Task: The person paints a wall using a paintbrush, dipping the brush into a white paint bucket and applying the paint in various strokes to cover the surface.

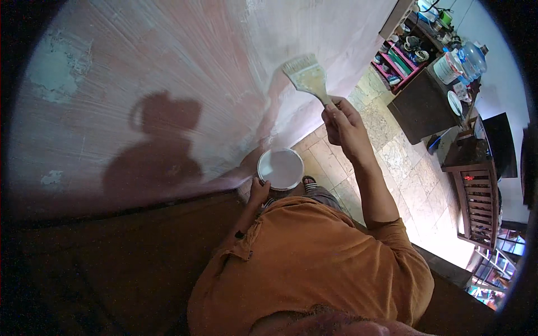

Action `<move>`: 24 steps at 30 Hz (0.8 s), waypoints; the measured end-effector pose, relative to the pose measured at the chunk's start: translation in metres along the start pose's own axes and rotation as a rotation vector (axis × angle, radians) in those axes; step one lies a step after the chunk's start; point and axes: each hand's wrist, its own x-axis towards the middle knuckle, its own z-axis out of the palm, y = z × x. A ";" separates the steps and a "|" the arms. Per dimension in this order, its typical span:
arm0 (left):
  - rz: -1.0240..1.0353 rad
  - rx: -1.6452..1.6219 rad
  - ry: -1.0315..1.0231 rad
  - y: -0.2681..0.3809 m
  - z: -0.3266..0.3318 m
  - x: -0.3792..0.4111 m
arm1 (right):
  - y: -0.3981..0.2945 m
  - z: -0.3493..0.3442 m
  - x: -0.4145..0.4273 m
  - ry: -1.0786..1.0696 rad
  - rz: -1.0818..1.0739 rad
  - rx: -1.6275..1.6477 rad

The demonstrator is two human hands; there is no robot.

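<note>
My right hand (344, 126) grips the handle of a wide flat paintbrush (309, 75), its bristles pointing up and left in front of the wall. Pale paint coats the brush head. Lower down, my left hand (259, 191) holds the rim of a round white bucket (280, 169) with whitish liquid inside. The wall (201, 46) before me is pinkish, with streaky white brush strokes and some patches of bare or flaking surface. Shadows of my head, shoulder and arm fall across it.
Stone-tiled floor (378, 126) runs to the right. Beyond it stand a dark cabinet (420, 109) with a white tub (447, 67) and a blue water bottle (473, 59), a pink shoe rack (399, 65) and a slatted wooden bench (479, 201). A dark brown surface (105, 269) lies at lower left.
</note>
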 end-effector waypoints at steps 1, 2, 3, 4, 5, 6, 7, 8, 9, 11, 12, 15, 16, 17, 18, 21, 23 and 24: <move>0.014 -0.039 0.009 0.003 -0.001 0.000 | 0.016 -0.010 0.005 0.028 0.057 -0.006; 0.019 -0.037 0.007 0.006 -0.001 0.000 | 0.034 -0.019 0.012 0.056 0.113 -0.011; 0.012 -0.066 -0.002 0.011 -0.002 0.000 | 0.053 -0.027 0.018 0.105 0.177 -0.084; 0.007 -0.079 -0.004 0.013 -0.003 0.000 | 0.075 -0.036 0.023 0.102 0.218 -0.147; 0.003 -0.091 -0.008 0.015 -0.003 0.001 | 0.096 -0.044 0.028 0.105 0.269 -0.175; -0.016 -0.068 -0.025 0.015 -0.003 0.002 | 0.115 -0.049 0.032 0.104 0.318 -0.203; -0.035 -0.045 -0.042 0.013 -0.002 0.004 | 0.134 -0.056 0.034 0.105 0.316 -0.199; -0.036 -0.040 -0.039 0.012 -0.001 0.004 | 0.143 -0.056 0.034 0.101 0.311 -0.294; -0.016 -0.055 -0.019 0.010 0.000 0.004 | 0.151 -0.058 0.033 0.097 0.305 -0.390; 0.000 -0.066 0.001 0.008 0.001 0.005 | 0.155 -0.060 0.025 0.068 0.259 -0.306; -0.014 -0.040 0.003 0.006 0.002 0.006 | 0.151 -0.058 0.021 0.039 0.214 -0.227; -0.006 -0.050 0.022 -0.007 0.006 0.008 | 0.141 -0.047 0.020 -0.039 -0.008 -0.046; 0.020 -0.089 0.038 -0.013 0.007 0.009 | 0.143 -0.043 0.023 -0.044 -0.005 -0.044; 0.020 -0.083 0.032 -0.007 0.007 0.007 | 0.145 -0.042 0.029 -0.049 -0.027 -0.018; -0.019 -0.044 0.009 0.007 0.005 0.004 | 0.144 -0.045 0.035 -0.051 -0.052 0.009; -0.054 -0.008 -0.010 0.020 0.002 0.001 | 0.169 -0.053 0.057 -0.045 0.032 0.000; -0.058 -0.020 -0.003 0.006 0.003 0.005 | 0.197 -0.057 0.069 -0.024 0.020 -0.056; -0.020 -0.024 -0.010 -0.003 0.004 0.010 | 0.204 -0.058 0.073 -0.003 0.006 -0.122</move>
